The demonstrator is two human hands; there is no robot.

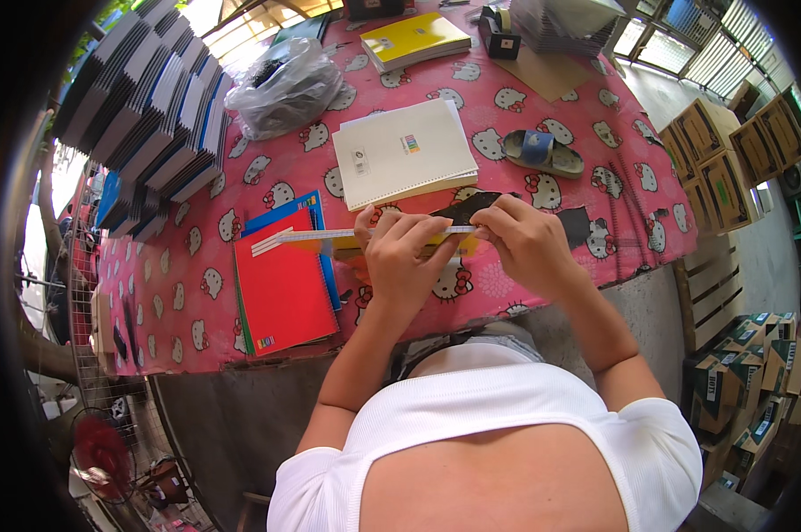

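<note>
My left hand [400, 253] is closed around a thin notebook [329, 234], held edge-on above the table so that its white page edges face up. A bit of yellow shows below that edge. At the notebook's right end, the fingers of my right hand [526, 241] pinch its corner; any smaller piece between them is hidden. Just beyond my hands lies a stack of spiral notebooks [387, 164] with a pale top cover. To the left of my left hand, a red spiral notebook [285, 293] rests on blue and green ones.
Tall notebook stacks [152, 106] stand at the table's left edge, beside a clear plastic bag [285, 89]. Yellow notebooks [415, 40] and a tape dispenser [500, 35] sit at the back. A slipper [543, 152] and black material [471, 206] lie nearer. Cardboard boxes [706, 168] stand right.
</note>
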